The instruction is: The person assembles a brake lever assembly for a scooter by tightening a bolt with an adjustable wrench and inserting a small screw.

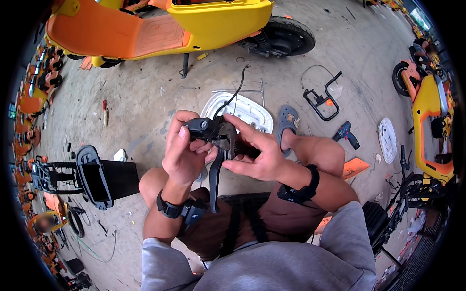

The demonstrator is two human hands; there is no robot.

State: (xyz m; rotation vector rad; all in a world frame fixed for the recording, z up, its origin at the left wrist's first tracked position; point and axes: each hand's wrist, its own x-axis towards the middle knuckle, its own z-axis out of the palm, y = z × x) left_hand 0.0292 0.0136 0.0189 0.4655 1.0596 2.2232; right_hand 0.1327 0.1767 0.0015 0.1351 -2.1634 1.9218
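Note:
Above my lap I hold a black brake lever assembly (214, 186), its long lever blade hanging toward me and a thin dark cable rising from its far side. My left hand (180, 157) is closed round the left part of the clamp body, thumb up against it. On the other side my right hand (259, 157) grips the assembly between thumb and fingers. The inner fingertips are partly hidden. Just beyond my hands, a white oval tray (259, 116) lies on the floor with small metal parts in it.
A yellow and orange scooter (218, 29) stands ahead. To the right lie a black bent-tube frame (320, 104), a cordless drill (346, 135) and another white oval tray (387, 140). A black bin-like box (116, 182) lies at left. More scooters line both sides.

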